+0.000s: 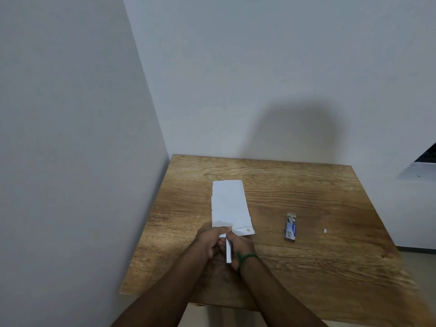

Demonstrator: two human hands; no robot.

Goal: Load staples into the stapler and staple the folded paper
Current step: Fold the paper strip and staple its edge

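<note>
Two hands meet over the near middle of a wooden table (306, 199), with a slim white object held between them. It is most likely the stapler (228, 252), though the hands hide too much of it to be sure. It stands on edge with its long side running toward the person, and its near end sticks out between the wrists.

The left hand (208, 243) curls around the object from the left, and its fingers (223, 230) wrap over the far end. The right hand (241, 245) closes on it from the right. A green thread (246, 257) is tied around that wrist.

The folded paper (230, 205) lies flat on the table just beyond the hands. It is a long white strip pointing away from the person, and its near end is touching or slipping under the left fingers. Its near right corner shows a small crease and a brownish spot.

Well to the right of the paper lies a small staple box (291, 227), with its far flap open. The box has a blue and white label, but the print on it is too small to read. Further right sits a tiny white scrap (325, 230).

Plain pale walls (259, 79) meet in a corner behind the table. A dark window opening (428, 154) cuts in at the right edge.
</note>
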